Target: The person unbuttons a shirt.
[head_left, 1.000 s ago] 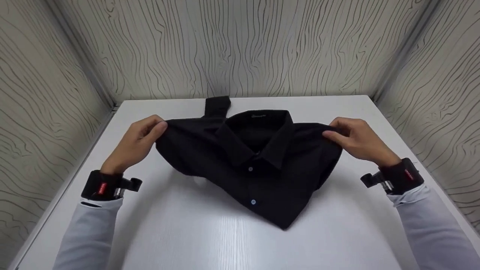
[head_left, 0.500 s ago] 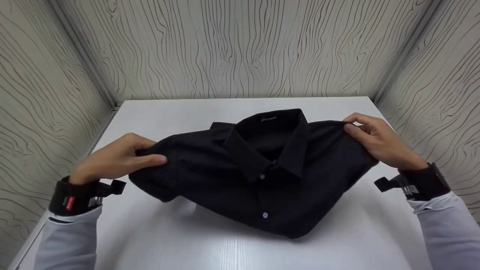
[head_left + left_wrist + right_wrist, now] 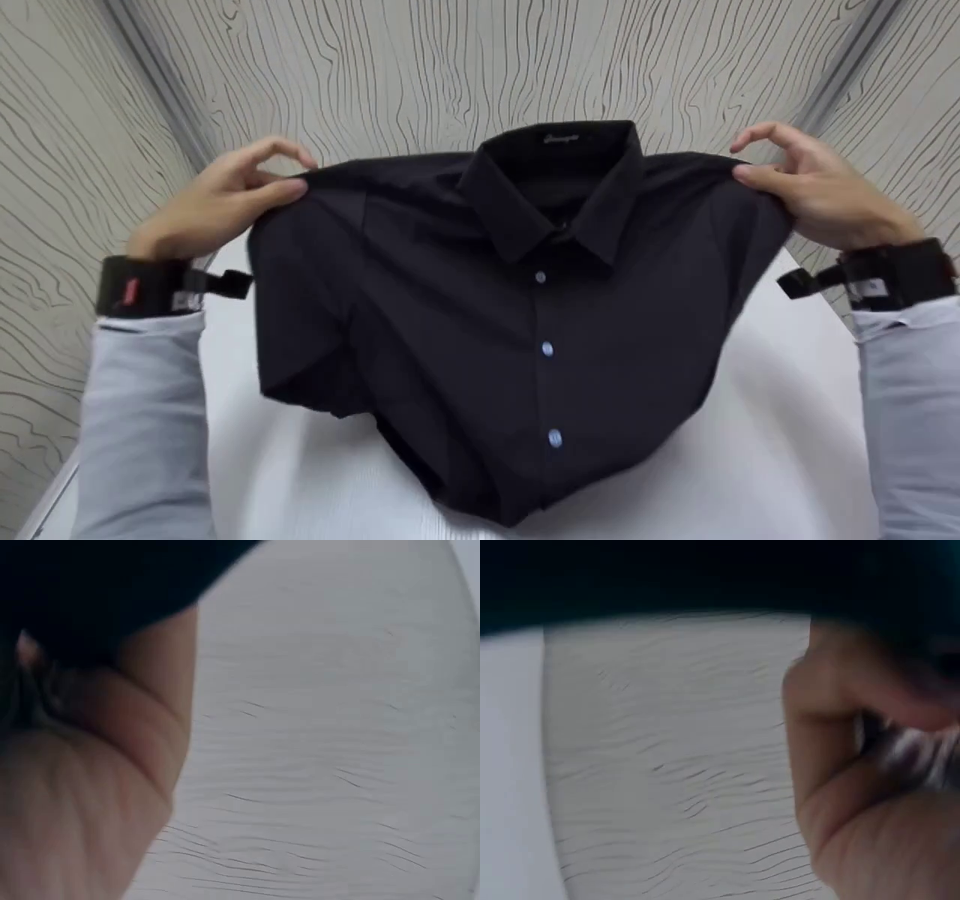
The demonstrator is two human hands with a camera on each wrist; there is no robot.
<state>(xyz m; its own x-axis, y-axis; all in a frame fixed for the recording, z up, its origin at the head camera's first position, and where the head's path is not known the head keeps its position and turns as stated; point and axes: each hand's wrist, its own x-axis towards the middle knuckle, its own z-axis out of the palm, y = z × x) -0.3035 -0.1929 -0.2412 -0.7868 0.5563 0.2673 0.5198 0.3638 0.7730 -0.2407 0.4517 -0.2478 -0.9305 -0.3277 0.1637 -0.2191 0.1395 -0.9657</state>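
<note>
A black short-sleeved button-up shirt [image 3: 450, 285] hangs in the air, front toward me, with its collar [image 3: 570, 202] upright at the top and pale buttons down the middle. My left hand [image 3: 221, 195] pinches the shoulder on the left side between thumb and fingers. On the other side my right hand [image 3: 829, 187] pinches the opposite shoulder, its index finger raised off the cloth. Dark cloth fills the top of both wrist views, blurred, above the left hand [image 3: 82, 780] and the right hand [image 3: 885, 802]. The shirt's lower part curls under, so its hem is hard to make out.
Below the shirt lies a white table [image 3: 787, 450]. Wood-grain patterned panels [image 3: 420, 67] enclose it at the back and both sides, with grey metal strips [image 3: 161, 82] at the corners. Each wrist wears a black strap [image 3: 150, 287] with a small camera arm.
Both hands have spread apart and lifted the shirt higher; more of its front and another button now show. The left hand dipped, then rose. The dark strip behind the collar is out of sight.
</note>
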